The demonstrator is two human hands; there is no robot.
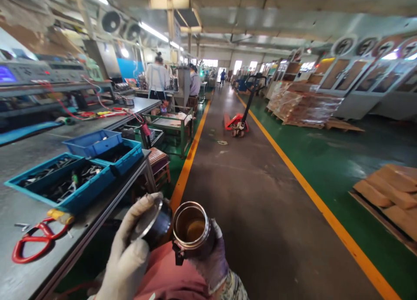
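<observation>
My left hand point(128, 248), in a pale work glove, grips a shiny metal lid point(160, 224) tilted on its side. In my gloved right hand point(216, 258) is an open metal flask point(195, 246), its threaded mouth facing up toward me. Something brownish, perhaps liquid, shows inside the flask. A dark clip or strap hangs from its near left side. Lid and flask are close together in front of my body, the lid to the left and off the mouth.
To my left a metal workbench point(48, 139) carries blue bins point(73, 204) of small parts and red-handled pliers point(42, 241). A red pallet jack point(239, 124) stands ahead in the aisle. Stacked cartons point(391, 185) lie right. Two people work at benches ahead left; another is far down the aisle.
</observation>
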